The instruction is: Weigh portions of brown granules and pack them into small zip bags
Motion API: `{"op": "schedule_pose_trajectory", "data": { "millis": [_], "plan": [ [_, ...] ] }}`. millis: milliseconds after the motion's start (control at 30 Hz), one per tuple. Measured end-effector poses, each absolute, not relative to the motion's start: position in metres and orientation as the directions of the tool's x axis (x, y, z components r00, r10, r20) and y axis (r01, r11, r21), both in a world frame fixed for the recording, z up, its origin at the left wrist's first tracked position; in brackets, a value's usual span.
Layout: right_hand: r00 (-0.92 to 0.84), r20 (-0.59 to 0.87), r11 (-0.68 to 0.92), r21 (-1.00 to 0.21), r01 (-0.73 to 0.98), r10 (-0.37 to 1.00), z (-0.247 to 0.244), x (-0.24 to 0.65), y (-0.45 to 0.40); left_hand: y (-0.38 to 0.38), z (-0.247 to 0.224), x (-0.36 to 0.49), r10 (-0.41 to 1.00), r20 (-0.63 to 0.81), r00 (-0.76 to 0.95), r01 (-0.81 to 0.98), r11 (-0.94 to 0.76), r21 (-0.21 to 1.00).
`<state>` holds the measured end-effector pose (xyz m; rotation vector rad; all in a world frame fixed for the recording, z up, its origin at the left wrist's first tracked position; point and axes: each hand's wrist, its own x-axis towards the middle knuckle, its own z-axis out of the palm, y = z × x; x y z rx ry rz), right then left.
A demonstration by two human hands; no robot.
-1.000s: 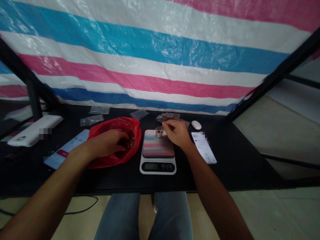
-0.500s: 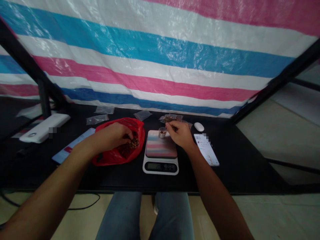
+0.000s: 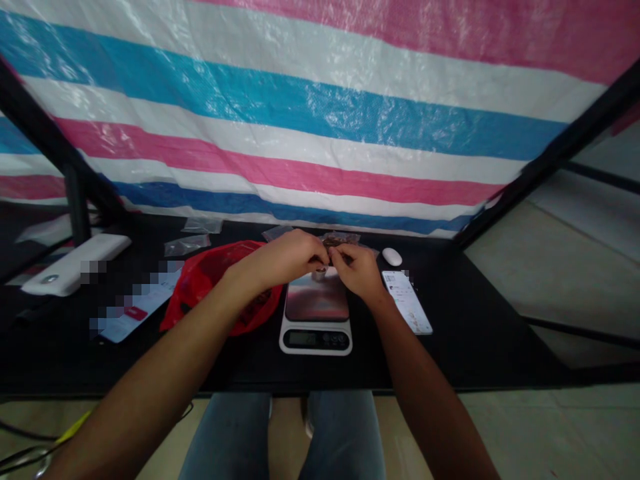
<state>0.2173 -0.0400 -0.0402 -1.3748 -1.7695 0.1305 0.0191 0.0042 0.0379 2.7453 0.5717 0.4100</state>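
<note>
Head view: left hand [image 3: 283, 259] and right hand [image 3: 356, 270] meet at centre, both grips pressed together on something too small to tell, just above a small metal cup [image 3: 319, 274] on a digital kitchen scale [image 3: 316, 330] on the black counter [image 3: 465, 340].

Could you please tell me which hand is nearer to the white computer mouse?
Right: the right hand is just left of the mouse; the left hand is further left.
</note>
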Motion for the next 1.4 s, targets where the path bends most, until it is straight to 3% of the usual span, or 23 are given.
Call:
{"op": "schedule_pose_trajectory", "data": {
  "millis": [333, 867, 1033, 1100, 1233, 1400],
  "plan": [
    [-0.01, 0.466, 0.398, -0.743, 0.538, 0.885, -0.051, 0.215, -0.031, 0.017, 0.022, 0.03, 0.37, 0.156, 0.916, 0.298, -0.887, 0.354],
    [-0.032, 0.487, 0.426, -0.729, 0.536, 0.873, -0.045, 0.211, -0.035, 0.01, 0.017, 0.032, 0.389, 0.255, 0.885, 0.268, -0.875, 0.404],
    [-0.029, 0.417, 0.373, -0.776, 0.509, 0.908, -0.05, 0.213, -0.034, 0.005, 0.034, 0.004, 0.449, 0.296, 0.843, 0.322, -0.862, 0.39],
    [-0.016, 0.391, 0.35, -0.801, 0.485, 0.92, -0.052, 0.214, -0.033, 0.002, 0.041, -0.019, 0.542, 0.209, 0.814, 0.44, -0.81, 0.387],
    [0.002, 0.396, 0.346, -0.804, 0.483, 0.918, -0.053, 0.213, -0.033, -0.001, 0.039, -0.066, 0.666, -0.133, 0.734, 0.666, -0.669, 0.33],
    [-0.001, 0.399, 0.349, -0.799, 0.49, 0.917, -0.051, 0.211, -0.034, -0.001, 0.011, -0.081, 0.679, -0.163, 0.716, 0.69, -0.652, 0.315]
  ]
}}
